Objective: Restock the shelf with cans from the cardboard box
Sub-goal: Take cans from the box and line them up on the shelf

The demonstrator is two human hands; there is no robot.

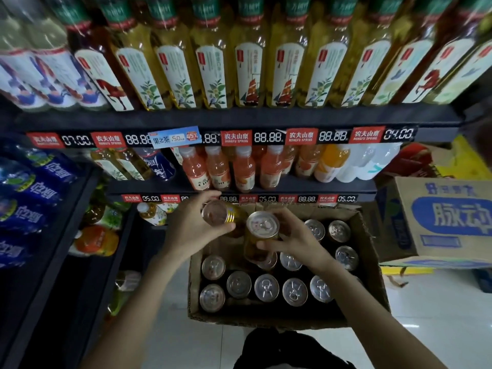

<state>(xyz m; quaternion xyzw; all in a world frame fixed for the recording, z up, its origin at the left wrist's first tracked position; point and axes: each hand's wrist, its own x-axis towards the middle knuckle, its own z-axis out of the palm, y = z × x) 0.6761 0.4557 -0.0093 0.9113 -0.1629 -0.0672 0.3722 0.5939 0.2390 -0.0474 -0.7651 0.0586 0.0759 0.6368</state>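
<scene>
An open cardboard box (pixel 372 275) stands on the floor below me, with several silver-topped cans (pixel 266 287) upright inside. My left hand (pixel 191 227) grips one golden can (pixel 218 214), tilted with its lid facing me, above the box's far left corner. My right hand (pixel 295 241) holds a second golden can (pixel 261 235) upright, lifted just above the cans in the box. The two held cans are close together. Dark shelves (pixel 239 118) with bottled drinks rise in front of me.
A price rail (pixel 266 137) runs along the shelf edge. Orange juice bottles (pixel 239 169) fill the shelf right behind the box. Blue packs (pixel 26 198) fill the left unit. A blue-printed carton (pixel 436 222) sits right of the box. White tiled floor (pixel 426 315) lies at lower right.
</scene>
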